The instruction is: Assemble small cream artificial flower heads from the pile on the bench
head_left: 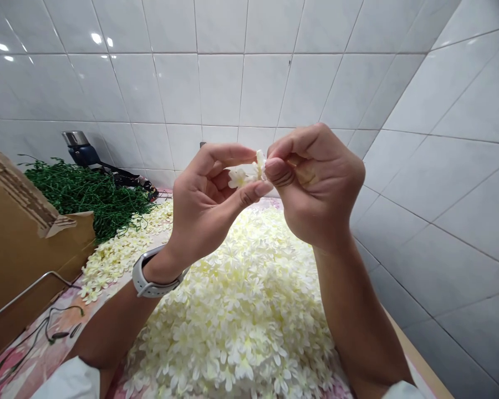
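Observation:
My left hand, with a pale watch strap on its wrist, is closed in a pinch on small white artificial flowers. One blossom faces out from its palm side, and another sits between thumb and forefinger. My right hand touches the same blossoms from the other side, its thumb and forefinger pressed together. Whatever lies between those right fingertips is too hidden to make out. Both hands are raised above a large heap of loose cream-white flowers with yellowish centres.
A tangle of green plastic stems lies at the back left, with a dark blue flask behind it. A cardboard box stands at the left, near dark cords. White tiled walls close off the back and right.

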`<action>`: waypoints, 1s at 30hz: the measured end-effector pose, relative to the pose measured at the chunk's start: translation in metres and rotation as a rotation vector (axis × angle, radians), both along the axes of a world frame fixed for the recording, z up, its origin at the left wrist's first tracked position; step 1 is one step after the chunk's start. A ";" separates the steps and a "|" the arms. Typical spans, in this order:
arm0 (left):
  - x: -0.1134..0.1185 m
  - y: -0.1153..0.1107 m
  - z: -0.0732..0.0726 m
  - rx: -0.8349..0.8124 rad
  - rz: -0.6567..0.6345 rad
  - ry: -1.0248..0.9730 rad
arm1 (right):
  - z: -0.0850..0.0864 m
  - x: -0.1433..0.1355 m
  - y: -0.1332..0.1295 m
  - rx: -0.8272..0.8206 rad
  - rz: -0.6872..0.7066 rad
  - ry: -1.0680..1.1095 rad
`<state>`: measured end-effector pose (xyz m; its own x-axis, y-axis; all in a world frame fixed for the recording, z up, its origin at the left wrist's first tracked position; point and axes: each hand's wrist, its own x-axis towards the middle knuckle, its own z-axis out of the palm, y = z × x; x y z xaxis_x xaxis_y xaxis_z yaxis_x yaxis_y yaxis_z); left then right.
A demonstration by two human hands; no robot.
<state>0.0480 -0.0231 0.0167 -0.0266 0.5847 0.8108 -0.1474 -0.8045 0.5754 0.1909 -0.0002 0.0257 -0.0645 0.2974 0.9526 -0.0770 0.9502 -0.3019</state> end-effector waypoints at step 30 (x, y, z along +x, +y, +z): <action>-0.012 0.020 -0.004 0.216 -0.022 0.046 | 0.004 0.006 0.001 -0.280 0.362 -0.071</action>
<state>0.0363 -0.0035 0.0125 0.0238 0.3978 0.9172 -0.1438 -0.9065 0.3969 0.1967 0.0007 0.0295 -0.2735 0.4893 0.8281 -0.3587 0.7470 -0.5598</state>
